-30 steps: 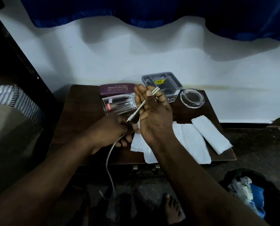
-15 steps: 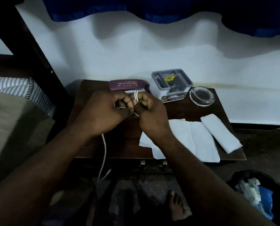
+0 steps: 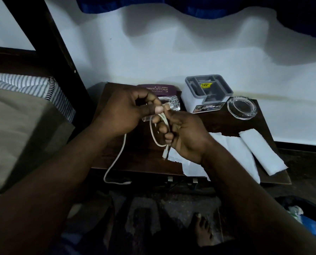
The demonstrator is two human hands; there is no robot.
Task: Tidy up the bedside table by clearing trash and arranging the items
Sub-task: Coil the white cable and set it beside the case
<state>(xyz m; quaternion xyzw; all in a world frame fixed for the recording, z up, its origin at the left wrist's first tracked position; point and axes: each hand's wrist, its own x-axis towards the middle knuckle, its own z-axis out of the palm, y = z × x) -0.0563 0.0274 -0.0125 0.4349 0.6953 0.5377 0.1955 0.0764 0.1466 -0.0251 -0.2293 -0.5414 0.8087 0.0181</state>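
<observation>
Two hands meet at centre frame in the head view, both busy with one thin white charging cable (image 3: 154, 138). The left hand (image 3: 122, 115), just left of centre, pinches the cord between thumb and forefinger. The right hand (image 3: 184, 133), just right of centre, has its fingers curled round a loop of it, with a plug end poking out below the palm. The loose tail drops from under the left hand, passes the front edge of the dark wooden worktop (image 3: 135, 155) and curls towards lower middle. So the cable is up in the air above the worktop, not resting on it.

Behind the hands, towards upper centre, sit a maroon spectacle case (image 3: 159, 88) and a clear glass tumbler (image 3: 171, 104) on its side, partly hidden by fingers. Right of those come a grey-and-white plastic organiser box (image 3: 206, 92) and a round clear glass dish (image 3: 242, 108). White tissue sheets (image 3: 234, 153) sprawl across the right of the worktop, with one folded tissue piece (image 3: 263, 153) beside them. A dark bin (image 3: 289, 203) with rubbish in it sits at lower right.

This looks like the coiling step, with one loop made and the tail yet to gather. The next move, I'd say, calls for feeding that tail up into more loops and then finding a spot on the worktop for the coil. The tissues look like the trash to clear.
</observation>
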